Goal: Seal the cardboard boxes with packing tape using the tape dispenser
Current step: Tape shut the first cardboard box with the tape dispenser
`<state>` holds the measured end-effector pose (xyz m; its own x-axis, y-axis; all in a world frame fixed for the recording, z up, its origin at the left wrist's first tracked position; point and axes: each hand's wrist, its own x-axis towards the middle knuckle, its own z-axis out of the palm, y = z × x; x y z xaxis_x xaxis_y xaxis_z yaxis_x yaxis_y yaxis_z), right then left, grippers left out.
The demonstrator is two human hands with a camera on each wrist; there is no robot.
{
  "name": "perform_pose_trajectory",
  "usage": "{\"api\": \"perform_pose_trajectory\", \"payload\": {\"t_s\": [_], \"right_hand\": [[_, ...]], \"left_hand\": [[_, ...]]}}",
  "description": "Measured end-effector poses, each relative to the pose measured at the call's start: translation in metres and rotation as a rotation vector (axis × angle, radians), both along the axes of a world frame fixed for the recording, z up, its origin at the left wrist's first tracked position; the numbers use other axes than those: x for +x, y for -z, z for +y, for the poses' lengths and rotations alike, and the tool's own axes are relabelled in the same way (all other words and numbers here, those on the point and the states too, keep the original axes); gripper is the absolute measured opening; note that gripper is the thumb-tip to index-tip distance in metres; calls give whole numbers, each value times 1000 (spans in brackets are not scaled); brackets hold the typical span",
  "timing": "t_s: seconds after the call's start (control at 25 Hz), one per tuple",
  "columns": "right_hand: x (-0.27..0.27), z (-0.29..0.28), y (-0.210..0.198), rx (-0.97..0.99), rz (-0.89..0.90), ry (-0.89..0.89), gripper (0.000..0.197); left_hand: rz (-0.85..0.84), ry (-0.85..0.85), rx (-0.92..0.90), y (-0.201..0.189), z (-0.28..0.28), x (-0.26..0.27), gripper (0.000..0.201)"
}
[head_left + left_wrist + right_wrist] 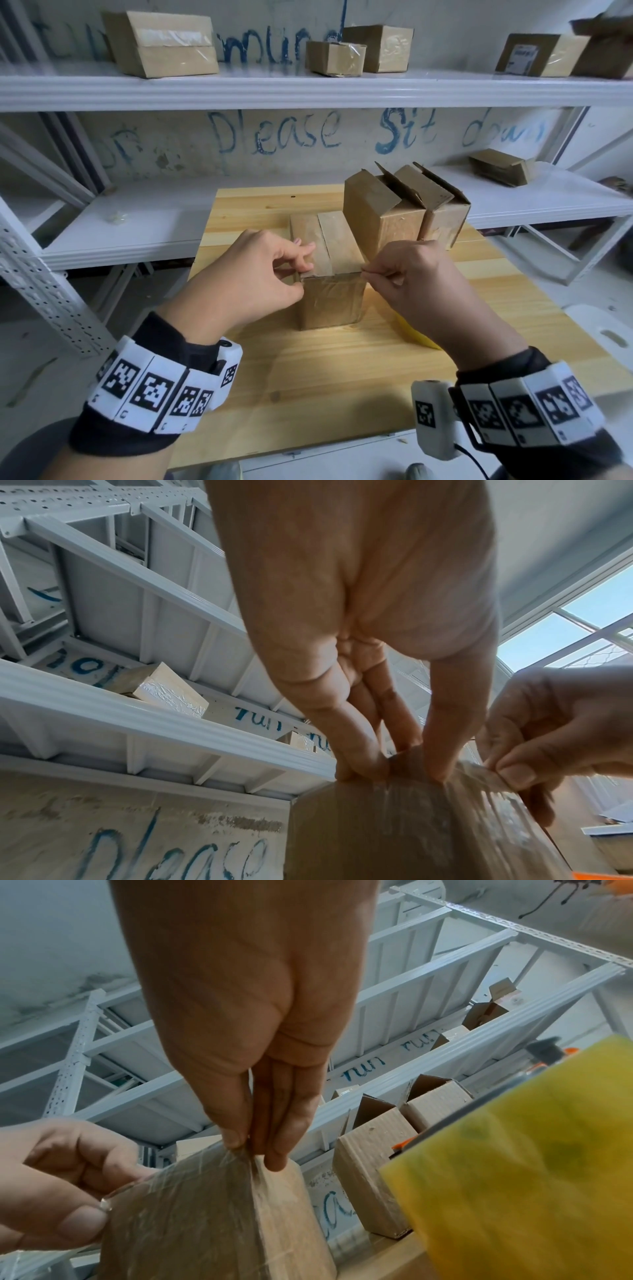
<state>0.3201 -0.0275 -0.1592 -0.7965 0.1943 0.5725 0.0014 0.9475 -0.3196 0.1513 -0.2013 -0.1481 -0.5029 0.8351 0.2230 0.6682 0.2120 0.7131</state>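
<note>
My left hand (255, 274) and right hand (418, 275) each pinch clear packing tape (178, 1202) at the near top edge of a closed cardboard box (330, 301), mid wooden table (342, 370). Two open-flapped boxes (404, 212) crowd behind it; white shelving (308, 89) beyond.

The box (330, 270) near the middle of the surface (342, 370) is matt brown corrugated cardboard, its front face and top seam covered with glossy, wrinkled clear tape (178, 1204) that catches the light. The surface is pale, smooth wood with visible grain. Two open boxes (404, 209) towards its far edge show rough, matt cardboard. The roll (514, 1164) at the right edge looks glossy translucent yellow plastic. The shelving (308, 89) is white painted metal, faintly shiny
</note>
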Motion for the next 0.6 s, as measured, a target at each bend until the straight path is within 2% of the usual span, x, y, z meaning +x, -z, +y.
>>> {"api": "perform_pose_trajectory", "payload": {"t_s": [0.2,0.28,0.36,0.4,0.52,0.6], "right_hand": [[3,-5,-3,0,-40,30,9],[4,-9,-3,-145,-48,84,11],[3,-17,-3,-305,-145,122,27],[2,-20,-2,-310,-201,135,29],[-2,-23,1,-209,-252,184,19],[-4,-23,-1,-259,-242,208,4]], "left_hand": [[30,33,-48,-1,-1,-2,26],[21,38,-49,-2,-2,-3,23],[10,31,-39,-2,-2,-2,20],[10,27,-38,-2,-2,-2,20],[-3,30,-36,-1,0,-3,18],[-30,42,-21,1,1,-3,18]]}}
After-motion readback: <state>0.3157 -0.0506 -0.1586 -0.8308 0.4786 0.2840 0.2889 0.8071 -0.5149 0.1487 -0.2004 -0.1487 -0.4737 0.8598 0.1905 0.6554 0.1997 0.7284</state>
